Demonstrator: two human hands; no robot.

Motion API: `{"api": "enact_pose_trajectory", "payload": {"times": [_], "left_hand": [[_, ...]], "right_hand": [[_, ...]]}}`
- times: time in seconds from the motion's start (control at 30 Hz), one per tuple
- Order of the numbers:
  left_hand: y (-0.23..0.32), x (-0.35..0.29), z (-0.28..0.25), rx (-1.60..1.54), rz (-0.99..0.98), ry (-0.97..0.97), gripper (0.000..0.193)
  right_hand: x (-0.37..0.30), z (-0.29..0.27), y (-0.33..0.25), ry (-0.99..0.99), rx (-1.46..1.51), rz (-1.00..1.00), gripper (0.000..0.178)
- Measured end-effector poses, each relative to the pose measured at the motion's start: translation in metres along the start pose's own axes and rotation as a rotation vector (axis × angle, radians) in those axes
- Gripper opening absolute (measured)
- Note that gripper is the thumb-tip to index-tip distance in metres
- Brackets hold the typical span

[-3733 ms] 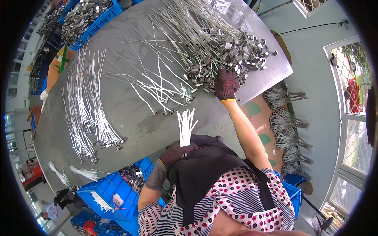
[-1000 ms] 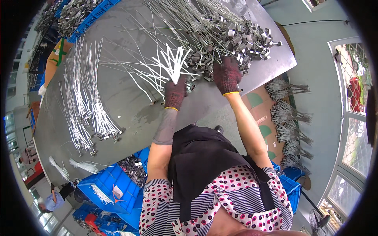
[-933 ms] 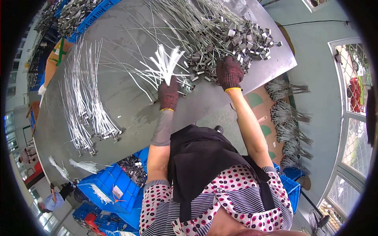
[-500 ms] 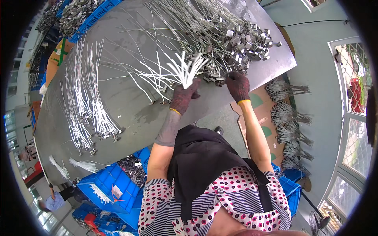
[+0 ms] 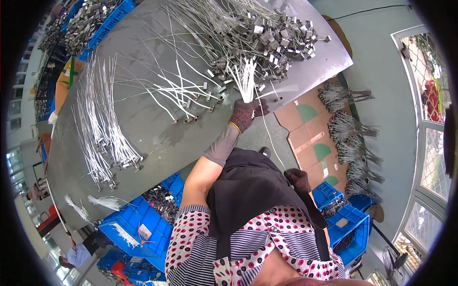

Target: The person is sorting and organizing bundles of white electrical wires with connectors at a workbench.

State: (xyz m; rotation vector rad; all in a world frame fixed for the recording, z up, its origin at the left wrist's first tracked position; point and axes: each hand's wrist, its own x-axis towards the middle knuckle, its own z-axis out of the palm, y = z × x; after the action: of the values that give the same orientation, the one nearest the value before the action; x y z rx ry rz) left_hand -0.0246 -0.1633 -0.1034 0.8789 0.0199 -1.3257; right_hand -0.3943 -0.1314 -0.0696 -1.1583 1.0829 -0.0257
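Note:
My left hand (image 5: 245, 116), in a dark knitted glove with a yellow cuff, is closed around a bunch of white sleeved wires (image 5: 245, 82) at the table's near edge. The white ends fan upward from the fist. One thin white wire (image 5: 272, 136) runs from beside this bunch down to my right hand (image 5: 298, 180). That hand, gloved alike, is drawn back beside the black apron with its fingers curled around the wire's end. Beyond the bunch lies a pile of wires with square metal end pieces (image 5: 281, 43). Several loose white-sleeved wires (image 5: 183, 90) lie left of my left hand.
Sorted wire bundles (image 5: 109, 128) lie on the grey metal table (image 5: 157, 157) at left. Blue crates (image 5: 136, 217) stand below the table, others (image 5: 346, 224) at my right. Wire bundles (image 5: 341, 126) hang over a rail by the cardboard (image 5: 300, 121) at right.
My right hand has left the metal-ended pile and come back toward my body, drawing out a wire. My left hand, still holding the bunch, has shifted right and slightly nearer.

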Motion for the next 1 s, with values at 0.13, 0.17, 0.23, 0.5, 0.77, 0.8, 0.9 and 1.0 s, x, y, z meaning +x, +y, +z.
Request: {"api": "enact_pose_trajectory", "payload": {"times": [0.13,0.17,0.23,0.5,0.77,0.8,0.9,1.0], "left_hand": [[0.02,-0.012,0.015,0.011,-0.018,0.029,0.03],[0.027,-0.017,0.014,-0.025,0.032,-0.064,0.027],[0.04,-0.02,0.015,-0.103,0.097,-0.129,0.028],[0.092,-0.043,0.01,-0.297,0.302,0.009,0.025],[0.104,-0.061,-0.016,-0.317,0.492,0.104,0.027],[0.104,-0.063,-0.021,-0.327,0.514,0.089,0.028],[0.102,-0.067,-0.027,-0.284,0.548,0.114,0.032],[0.102,-0.071,-0.028,-0.172,0.548,0.21,0.035]], "right_hand": [[-0.03,-0.011,0.054,0.249,-0.279,-0.042,0.02],[-0.034,-0.013,0.062,0.325,-0.132,0.053,0.02],[-0.037,-0.017,0.066,0.331,-0.105,0.093,0.019],[-0.037,-0.03,0.074,0.379,-0.115,0.088,0.02],[-0.034,-0.046,0.09,0.405,-0.167,0.176,0.024],[-0.038,-0.037,0.073,0.4,-0.173,0.173,0.024],[-0.056,0.0,0.002,0.489,-0.309,0.324,0.024],[-0.052,0.003,0.012,0.47,-0.17,0.281,0.023]]}}
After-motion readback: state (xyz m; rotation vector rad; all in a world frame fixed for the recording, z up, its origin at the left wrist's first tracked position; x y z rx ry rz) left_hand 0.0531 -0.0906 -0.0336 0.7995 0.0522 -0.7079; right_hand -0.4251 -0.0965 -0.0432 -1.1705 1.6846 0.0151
